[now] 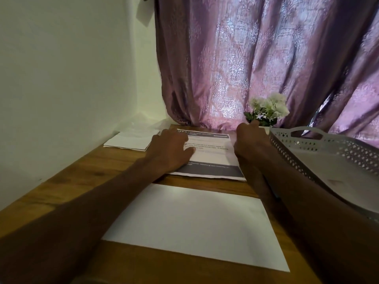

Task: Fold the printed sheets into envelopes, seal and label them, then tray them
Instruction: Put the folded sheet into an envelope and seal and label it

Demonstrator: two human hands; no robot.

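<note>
The task looks to be in its early part. The printed sheet lies on the far half of the desk, already doubled over by the look of its dark printed band turned up at the near edge. The left hand presses flat on it with straight fingers, released rather than grasping. The right hand rests at the sheet's right edge; I cannot tell whether its fingers pinch the paper or only touch it. Nearer the person lies 1 plain white envelope, flat and apparently unfilled. A stack of folded white papers sits at the far left. The white perforated tray stands at the right, and no envelope shows in it. Judging from this, filling, sealing, labelling and traying all remain.

The desk is brown wood, set in a corner against a pale wall. A purple patterned curtain hangs behind, with white flowers just before it.
</note>
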